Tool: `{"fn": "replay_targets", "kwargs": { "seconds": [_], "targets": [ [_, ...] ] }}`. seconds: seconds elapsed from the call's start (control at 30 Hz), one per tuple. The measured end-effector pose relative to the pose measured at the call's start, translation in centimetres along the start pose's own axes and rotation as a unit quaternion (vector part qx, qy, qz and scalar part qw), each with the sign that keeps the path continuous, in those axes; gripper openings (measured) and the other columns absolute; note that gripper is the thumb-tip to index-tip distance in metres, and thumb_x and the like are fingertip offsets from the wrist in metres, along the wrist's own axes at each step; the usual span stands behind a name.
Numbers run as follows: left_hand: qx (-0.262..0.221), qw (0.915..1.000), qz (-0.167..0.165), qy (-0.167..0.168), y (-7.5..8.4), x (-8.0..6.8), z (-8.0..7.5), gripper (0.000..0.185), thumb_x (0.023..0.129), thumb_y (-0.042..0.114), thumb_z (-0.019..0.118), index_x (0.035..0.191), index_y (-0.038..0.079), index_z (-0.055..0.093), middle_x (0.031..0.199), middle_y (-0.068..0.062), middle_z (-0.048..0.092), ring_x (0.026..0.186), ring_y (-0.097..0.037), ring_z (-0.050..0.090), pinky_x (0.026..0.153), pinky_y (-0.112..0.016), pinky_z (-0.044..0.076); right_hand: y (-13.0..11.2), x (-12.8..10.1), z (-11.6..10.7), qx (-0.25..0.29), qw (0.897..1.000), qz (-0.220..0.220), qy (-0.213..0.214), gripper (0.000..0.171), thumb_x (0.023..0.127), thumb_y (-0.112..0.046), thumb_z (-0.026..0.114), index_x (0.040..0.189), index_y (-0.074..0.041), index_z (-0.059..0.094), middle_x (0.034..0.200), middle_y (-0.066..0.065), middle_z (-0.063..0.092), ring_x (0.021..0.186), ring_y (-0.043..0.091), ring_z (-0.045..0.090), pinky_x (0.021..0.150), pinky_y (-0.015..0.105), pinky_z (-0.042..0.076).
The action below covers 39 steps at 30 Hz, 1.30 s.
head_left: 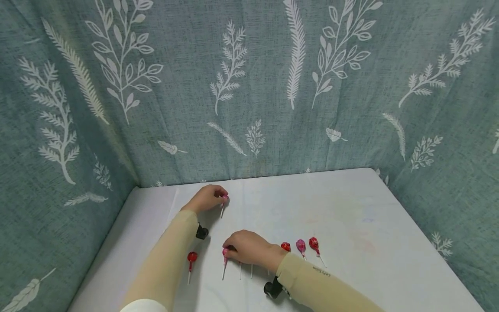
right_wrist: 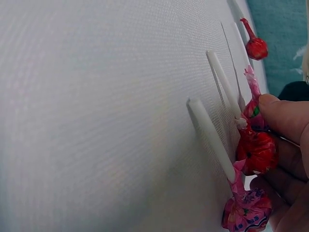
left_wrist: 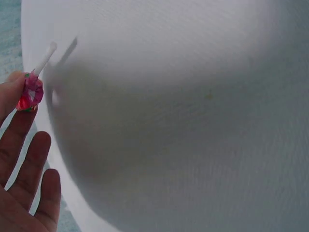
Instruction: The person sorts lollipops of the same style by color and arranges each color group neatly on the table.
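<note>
A: How is the left hand (head_left: 207, 199) shown?

B: The far pink lollipop (left_wrist: 31, 92) is pinched by it at the wrapped head, between thumb and finger, near the far edge of the white table (head_left: 351, 208). In the left wrist view the hand is cut off by the frame, and the remaining fingers are held loosely apart. The stick is separated from its shadow, but whether the table is touched by the head cannot be told.

A: And the right hand (head_left: 249, 249)?

B: The near pink lollipop (head_left: 225, 252) is gripped by it, closer to the front, with the stick pointed toward the viewer. In the right wrist view the thumb is seen against the wrapper, while the fingertips are partly hidden behind a neighbouring red lollipop (right_wrist: 258, 152).

A: What else is obscured?

B: Beneath the right hand and wrist, three white sticks (head_left: 251, 271) are seen in the head view, their heads being covered. Past the wrist, a half-hidden red lollipop (head_left: 286, 246) and a middle pink lollipop (head_left: 301, 245) are partly masked by the right sleeve (head_left: 327, 281); the rightmost red lollipop (head_left: 313, 243) and the lone red lollipop (head_left: 192, 257) at left are fully exposed.
</note>
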State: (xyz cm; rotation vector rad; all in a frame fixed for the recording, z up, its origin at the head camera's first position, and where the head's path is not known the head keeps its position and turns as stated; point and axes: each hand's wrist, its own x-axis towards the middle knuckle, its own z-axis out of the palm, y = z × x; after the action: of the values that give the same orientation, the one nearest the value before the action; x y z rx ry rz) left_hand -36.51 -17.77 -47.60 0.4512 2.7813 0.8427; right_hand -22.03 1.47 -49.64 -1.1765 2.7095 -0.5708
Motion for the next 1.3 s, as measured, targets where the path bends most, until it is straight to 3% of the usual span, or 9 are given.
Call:
{"fn": "replay_targets", "kwargs": {
  "seconds": [0.7,0.93,1.3],
  "targets": [
    [-0.026,0.9987,-0.033,0.028,-0.4,0.0,0.7,0.016,0.091,0.025,0.075,0.103,0.015,0.070,0.100,0.000,0.066,0.092,-0.019,0.059,0.086,-0.041,0.047,-0.1,0.2,-0.5,0.001,1.000,-0.011,-0.005,0.015,0.094,-0.029,0.070,0.103,-0.018,0.075,0.089,-0.015,0.065,0.079,-0.002,0.054,0.084,0.020,0.048],
    [-0.030,0.9983,-0.035,0.035,-0.1,-0.2,0.9,0.016,0.090,0.024,0.075,0.102,0.014,0.070,0.100,0.000,0.067,0.091,-0.018,0.060,0.087,-0.042,0.048,0.3,0.6,-1.3,0.020,1.000,-0.013,0.004,0.015,0.093,-0.027,0.071,0.104,-0.018,0.076,0.094,-0.017,0.068,0.087,-0.003,0.059,0.085,0.019,0.048],
    [-0.026,0.9984,-0.033,0.039,-0.5,0.0,1.2,0.017,0.090,0.025,0.075,0.102,0.014,0.070,0.099,0.000,0.066,0.090,-0.017,0.060,0.084,-0.040,0.049,1.9,1.4,-3.4,0.027,0.999,0.033,0.019,0.017,0.095,-0.027,0.069,0.109,-0.019,0.075,0.102,-0.014,0.069,0.099,0.004,0.062,0.089,0.024,0.048]
  ]
}}
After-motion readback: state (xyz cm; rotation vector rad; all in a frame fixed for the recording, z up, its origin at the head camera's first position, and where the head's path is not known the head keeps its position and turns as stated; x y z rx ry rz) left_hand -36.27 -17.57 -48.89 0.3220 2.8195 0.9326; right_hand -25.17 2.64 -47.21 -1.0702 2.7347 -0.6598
